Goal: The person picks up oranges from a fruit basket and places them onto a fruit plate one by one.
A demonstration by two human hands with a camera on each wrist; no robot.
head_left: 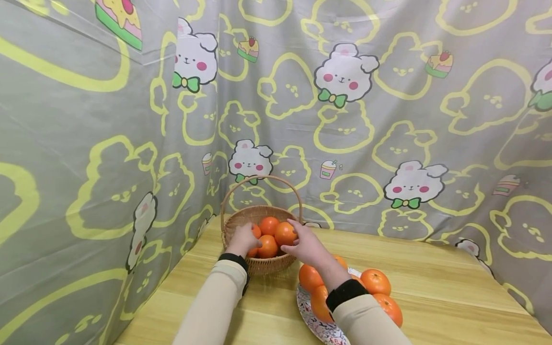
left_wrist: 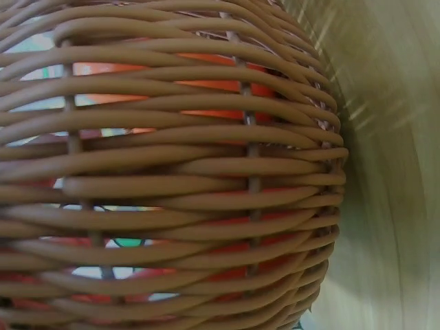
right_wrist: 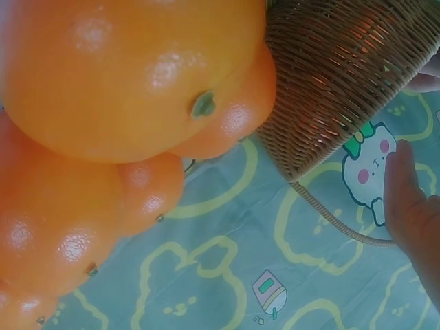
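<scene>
From the head view I logged both hands at the wicker basket (head_left: 258,239), which stood at the far left of the wooden table (head_left: 431,278), close to the cartoon-rabbit backdrop cloth (head_left: 388,120). The left hand (head_left: 243,239) lay over the near-left rim, fingers curled down onto an orange (head_left: 257,231) inside; whether it actually gripped that fruit I could not tell. The right hand (head_left: 305,245) reached in from the right, fingers loosely spread and touching the right-most orange in the basket (head_left: 285,233). The basket held at least four oranges. Just right of it, under my right forearm, a patterned plate (head_left: 310,316) carried a further pile of oranges (head_left: 376,281). The left wrist view showed only basket weave (left_wrist: 206,172).
</scene>
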